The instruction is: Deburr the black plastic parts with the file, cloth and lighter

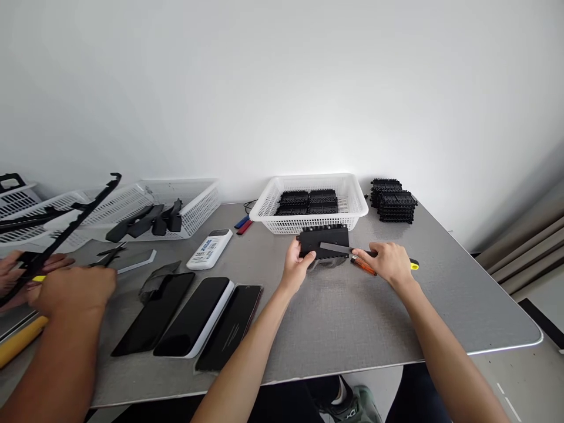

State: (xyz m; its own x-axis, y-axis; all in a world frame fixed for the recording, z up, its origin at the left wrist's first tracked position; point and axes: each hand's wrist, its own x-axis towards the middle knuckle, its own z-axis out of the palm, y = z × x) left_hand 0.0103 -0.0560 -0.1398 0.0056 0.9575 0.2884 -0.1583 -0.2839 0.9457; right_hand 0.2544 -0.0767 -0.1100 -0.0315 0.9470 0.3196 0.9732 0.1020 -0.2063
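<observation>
My left hand grips the left end of a black plastic part with a toothed edge, held just above the grey table. In my right hand is a flat file with a black and yellow handle. Its grey blade lies across the face of the part, and my fingers are wrapped round the handle. Beneath the file, an orange-handled tool lies on the table, partly hidden. Behind my hands stands a white basket holding several similar black parts.
Stacked black parts stand at the back right. Left of me lie phones and a white power bank. Further left, other people's hands work on a long black strip near baskets.
</observation>
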